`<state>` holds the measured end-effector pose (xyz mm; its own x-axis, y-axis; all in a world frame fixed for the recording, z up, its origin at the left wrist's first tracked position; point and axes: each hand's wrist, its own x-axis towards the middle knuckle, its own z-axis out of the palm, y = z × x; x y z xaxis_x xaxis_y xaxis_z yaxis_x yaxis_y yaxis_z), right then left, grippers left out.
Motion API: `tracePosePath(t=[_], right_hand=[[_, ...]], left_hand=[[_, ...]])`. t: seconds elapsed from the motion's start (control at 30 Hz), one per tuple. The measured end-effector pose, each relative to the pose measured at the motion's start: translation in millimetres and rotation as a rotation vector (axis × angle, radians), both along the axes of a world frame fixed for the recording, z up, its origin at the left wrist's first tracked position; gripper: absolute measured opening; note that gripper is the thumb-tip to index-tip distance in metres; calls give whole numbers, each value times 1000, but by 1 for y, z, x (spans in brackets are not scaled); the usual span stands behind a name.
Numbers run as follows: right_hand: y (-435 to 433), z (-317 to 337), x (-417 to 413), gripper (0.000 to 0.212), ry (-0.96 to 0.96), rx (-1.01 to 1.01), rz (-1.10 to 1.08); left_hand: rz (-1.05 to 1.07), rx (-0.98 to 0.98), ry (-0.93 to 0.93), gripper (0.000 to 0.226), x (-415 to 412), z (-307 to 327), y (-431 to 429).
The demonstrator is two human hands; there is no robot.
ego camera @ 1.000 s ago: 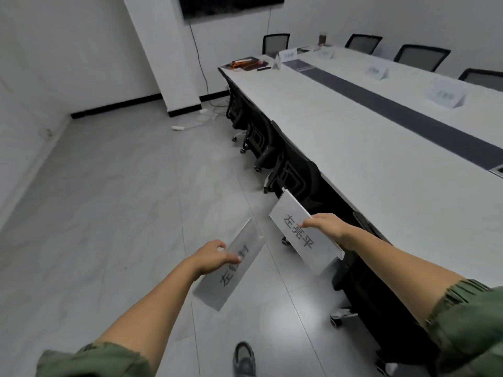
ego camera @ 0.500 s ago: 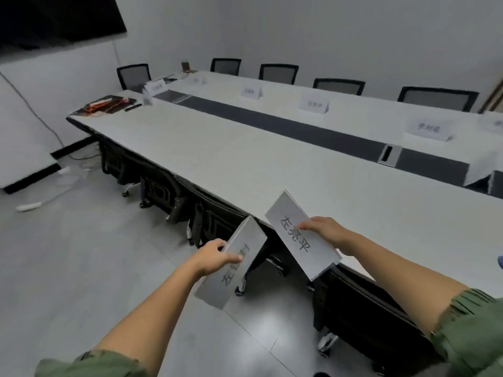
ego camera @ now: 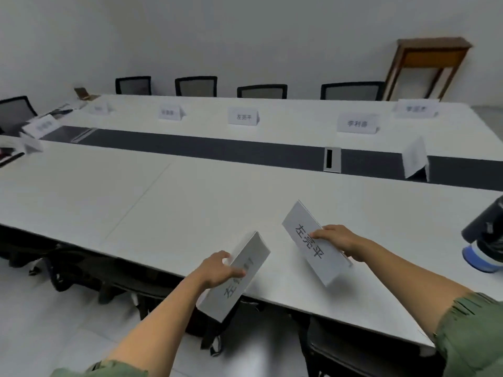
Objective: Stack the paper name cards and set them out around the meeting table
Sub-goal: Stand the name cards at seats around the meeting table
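Two folded white paper name cards are held above the near edge of the long white meeting table (ego camera: 168, 202). The left hand (ego camera: 217, 270) pinches the left card (ego camera: 235, 276), thumb on its printed face and fingers closed behind it; this card hangs half over the table's edge, tilted, with dark characters partly covered by the thumb. The right hand (ego camera: 340, 240) grips the right card (ego camera: 313, 243) with its fingers pressed together on the face and the thumb beneath, the card slanting over the tabletop, further in from the edge than the left one, and showing three large black characters. Both cards are long, flat rectangles with a crisp fold along one side. Beyond the table's dark centre strip (ego camera: 217, 151), a row of standing tent cards (ego camera: 243, 117) faces this way along the far side, each before a black mesh chair (ego camera: 262, 91). One more tent card (ego camera: 415, 161) stands on the strip. A dark bottle with a blue base (ego camera: 484, 240) sits on the table to the right of the right card.
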<state>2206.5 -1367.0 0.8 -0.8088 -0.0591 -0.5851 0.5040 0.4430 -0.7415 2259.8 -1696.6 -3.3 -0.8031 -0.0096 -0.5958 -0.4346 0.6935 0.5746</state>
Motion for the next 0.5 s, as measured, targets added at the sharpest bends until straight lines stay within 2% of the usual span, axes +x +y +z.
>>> tracePosePath(t=[0.3, 0.5], right_hand=[[52, -45, -48, 37, -177, 110, -141], [84, -64, -67, 37, -296, 159, -329]], left_hand=[[-221, -72, -117, 82, -113, -41, 40], [-428, -142, -160, 78, -188, -76, 65]])
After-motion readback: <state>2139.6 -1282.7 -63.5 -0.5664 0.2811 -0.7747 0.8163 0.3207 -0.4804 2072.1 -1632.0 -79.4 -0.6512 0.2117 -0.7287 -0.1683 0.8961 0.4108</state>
